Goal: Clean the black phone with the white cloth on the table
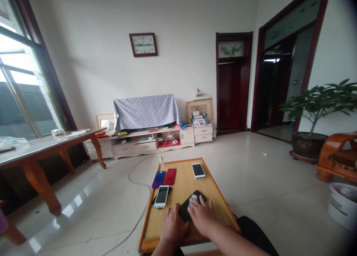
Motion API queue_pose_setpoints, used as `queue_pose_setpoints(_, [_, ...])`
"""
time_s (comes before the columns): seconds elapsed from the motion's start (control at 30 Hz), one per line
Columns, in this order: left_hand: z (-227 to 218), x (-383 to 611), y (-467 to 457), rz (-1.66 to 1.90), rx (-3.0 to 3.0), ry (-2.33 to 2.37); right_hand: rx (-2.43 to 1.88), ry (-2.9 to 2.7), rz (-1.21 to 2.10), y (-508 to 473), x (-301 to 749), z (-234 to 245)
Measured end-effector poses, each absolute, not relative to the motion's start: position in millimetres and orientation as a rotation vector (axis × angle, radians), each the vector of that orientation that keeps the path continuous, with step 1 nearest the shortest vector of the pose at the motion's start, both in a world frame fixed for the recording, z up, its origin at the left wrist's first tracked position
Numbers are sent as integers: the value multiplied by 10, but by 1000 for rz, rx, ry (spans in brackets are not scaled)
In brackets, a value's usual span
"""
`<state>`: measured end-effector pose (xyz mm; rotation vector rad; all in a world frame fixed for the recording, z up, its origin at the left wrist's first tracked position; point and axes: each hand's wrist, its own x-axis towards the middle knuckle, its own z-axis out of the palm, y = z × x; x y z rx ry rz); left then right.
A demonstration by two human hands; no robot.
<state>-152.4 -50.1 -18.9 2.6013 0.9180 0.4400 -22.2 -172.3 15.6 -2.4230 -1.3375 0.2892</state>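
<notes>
Beneath right fingers spread on a white wad, the black device slants away rightward; left fingers at its edge, grip unclear.

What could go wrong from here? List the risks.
The left white phone lies on a dark phone near the left edge of the table; a nudge might slide it off.
The bottle stands by the far left corner and could tip if bumped.
The black device might skid if the right hand presses hard.
</notes>
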Motion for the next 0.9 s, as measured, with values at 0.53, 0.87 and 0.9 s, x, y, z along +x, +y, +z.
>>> queue_pose_setpoints(0.53, [-152, -1526, -488, 403, 2588, 880, -2377, -1482, 350, -1415, -205, 143])
queue_pose_setpoints(0.87, [-201, -1523, -476, 376, 2574, 943, -2493, -1292, 275, -1352, 49, 186])
queue_pose_setpoints(0.9, [-203, -1522, -472, 385, 2572, 934, -2483, -1308, 279, -1346, 17, 170])
